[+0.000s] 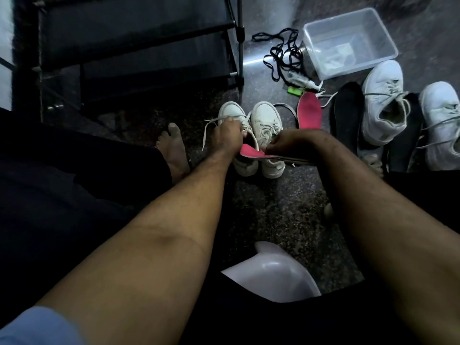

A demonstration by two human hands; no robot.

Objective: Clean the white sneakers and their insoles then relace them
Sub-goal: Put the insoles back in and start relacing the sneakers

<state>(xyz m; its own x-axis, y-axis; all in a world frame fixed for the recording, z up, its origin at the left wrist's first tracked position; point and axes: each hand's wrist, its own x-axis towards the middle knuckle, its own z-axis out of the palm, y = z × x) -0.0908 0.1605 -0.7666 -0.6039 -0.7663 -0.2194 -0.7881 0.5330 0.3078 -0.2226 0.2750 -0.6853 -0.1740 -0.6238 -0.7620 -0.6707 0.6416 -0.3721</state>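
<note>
Two small white sneakers stand side by side on the dark floor, the left sneaker (230,110) and the right sneaker (267,120). My left hand (227,134) grips the tongue and opening of the left sneaker. A red insole (251,151) is pinched in my right hand (286,143), and its toe end points into the left sneaker's opening. A second red insole (309,110) lies on the floor just right of the pair. A loose white lace (207,128) hangs from the left sneaker.
A black shoe rack (139,46) stands at the back left. A clear plastic tub (348,43), black laces (281,53) and a small brush (302,82) lie behind. Two larger white sneakers (384,105) and black insoles (347,113) sit at right. A white stool edge (271,272) is below.
</note>
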